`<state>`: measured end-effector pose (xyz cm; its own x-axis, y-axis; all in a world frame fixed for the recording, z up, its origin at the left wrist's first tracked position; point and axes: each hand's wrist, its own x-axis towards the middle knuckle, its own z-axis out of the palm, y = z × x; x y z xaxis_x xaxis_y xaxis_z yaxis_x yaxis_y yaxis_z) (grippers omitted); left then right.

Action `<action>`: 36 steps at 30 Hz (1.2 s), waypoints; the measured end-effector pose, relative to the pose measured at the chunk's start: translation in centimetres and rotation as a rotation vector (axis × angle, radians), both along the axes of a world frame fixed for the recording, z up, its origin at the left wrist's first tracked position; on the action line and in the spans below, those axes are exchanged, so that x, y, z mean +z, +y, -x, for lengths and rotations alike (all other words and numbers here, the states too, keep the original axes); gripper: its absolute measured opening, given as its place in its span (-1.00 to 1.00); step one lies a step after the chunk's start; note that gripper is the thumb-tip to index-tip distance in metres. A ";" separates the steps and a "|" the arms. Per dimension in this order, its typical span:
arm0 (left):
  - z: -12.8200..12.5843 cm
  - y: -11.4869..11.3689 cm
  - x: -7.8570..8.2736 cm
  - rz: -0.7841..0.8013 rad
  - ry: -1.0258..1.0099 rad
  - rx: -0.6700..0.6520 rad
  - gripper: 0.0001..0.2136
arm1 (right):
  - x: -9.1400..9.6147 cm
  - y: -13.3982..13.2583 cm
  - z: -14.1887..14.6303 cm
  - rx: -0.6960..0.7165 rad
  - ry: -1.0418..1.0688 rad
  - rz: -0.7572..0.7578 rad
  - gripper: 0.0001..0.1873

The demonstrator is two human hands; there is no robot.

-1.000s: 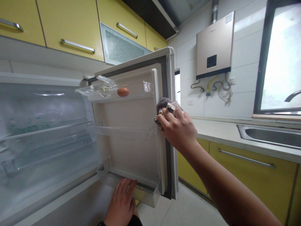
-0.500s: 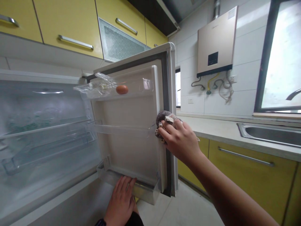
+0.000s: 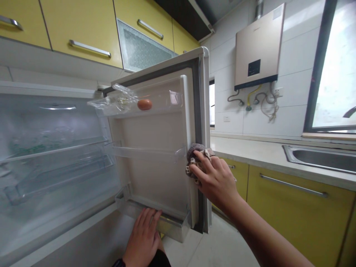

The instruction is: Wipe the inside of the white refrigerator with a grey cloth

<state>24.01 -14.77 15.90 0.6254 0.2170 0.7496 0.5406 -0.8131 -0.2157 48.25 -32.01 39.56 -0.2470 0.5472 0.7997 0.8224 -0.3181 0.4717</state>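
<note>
My right hand [image 3: 218, 176] presses a crumpled grey-brown cloth [image 3: 196, 152] against the dark seal [image 3: 198, 124] along the free edge of the open refrigerator door [image 3: 155, 133]. Its fingers are spread over the cloth. Lower down, my left hand [image 3: 144, 233] is hooked over the front wall of the clear bottom door bin [image 3: 174, 228], fingertips inside the rim. The thumb is mostly out of sight. An orange-brown egg [image 3: 144, 104] and a clear plastic bag [image 3: 119, 100] sit in the top door bin. Midway down the door is another clear bin [image 3: 147, 152].
Left of the door is the refrigerator interior with a glass shelf [image 3: 55, 150] and a clear drawer [image 3: 66, 180]. Behind the door run a white counter [image 3: 247, 152] and a steel sink [image 3: 319, 159]. A water heater [image 3: 258, 48] hangs on the tiled wall.
My right hand and the cloth have slid down a little along the door seal. My left hand stays on the bottom bin. The view has shifted slightly.
</note>
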 end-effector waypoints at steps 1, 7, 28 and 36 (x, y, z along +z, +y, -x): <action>0.0 0.0 0.0 -0.001 0.002 -0.001 -0.36 | -0.1 0.1 -0.1 0.006 0.041 -0.017 -0.65; 0.0 0.1 0.3 0.024 0.023 -0.008 -0.35 | 1.0 0.9 0.1 -0.007 0.226 -0.095 -0.53; -0.7 0.2 0.6 0.230 0.044 -0.032 -0.29 | 14.0 4.5 -0.7 0.062 0.146 -0.315 -0.57; -0.8 0.3 0.5 0.262 0.057 -0.030 -0.29 | 19.9 5.2 -0.6 0.088 0.134 -0.340 -0.54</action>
<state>24.82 -14.49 16.37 0.6743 0.3798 0.6334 0.5086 -0.8606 -0.0254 48.81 -26.83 59.46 -0.1620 0.2265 0.9604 0.9007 -0.3637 0.2377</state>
